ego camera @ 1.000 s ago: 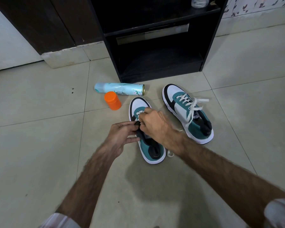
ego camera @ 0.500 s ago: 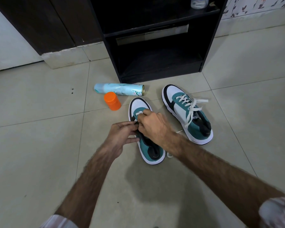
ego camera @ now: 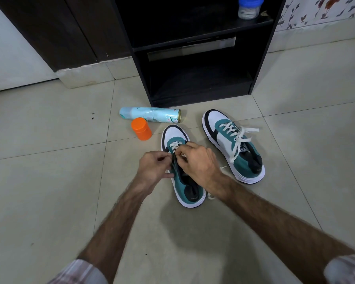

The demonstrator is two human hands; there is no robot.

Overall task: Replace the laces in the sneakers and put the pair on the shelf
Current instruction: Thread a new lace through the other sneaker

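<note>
On the tiled floor (ego camera: 49,181), just before the black shelf (ego camera: 193,48), both hands work over the near sneaker (ego camera: 190,187). This shoe lies with its toe toward the shelf and its heel toward the person, probably so that the eyelets face up and are easy to reach. The left hand (ego camera: 152,167) has its fingers curled and pinches the dark edge at the eyelets, I think to hold it steady. The right hand (ego camera: 201,160) is also curled, its fingertips at the white lace (ego camera: 174,145); it seems to pinch the lace, but the exact contact is hidden. Only the lowest rows near the toe are laced, so the threading looks not yet finished.

The second sneaker (ego camera: 234,146) stands just to the right, apart, fully laced with loose ends, probably waiting for its pair.

Counted: two sneakers, two hands, one spray can (ego camera: 150,115) lying on its side, one orange cap (ego camera: 141,128) beside it, one jar (ego camera: 248,6) on the shelf
</note>
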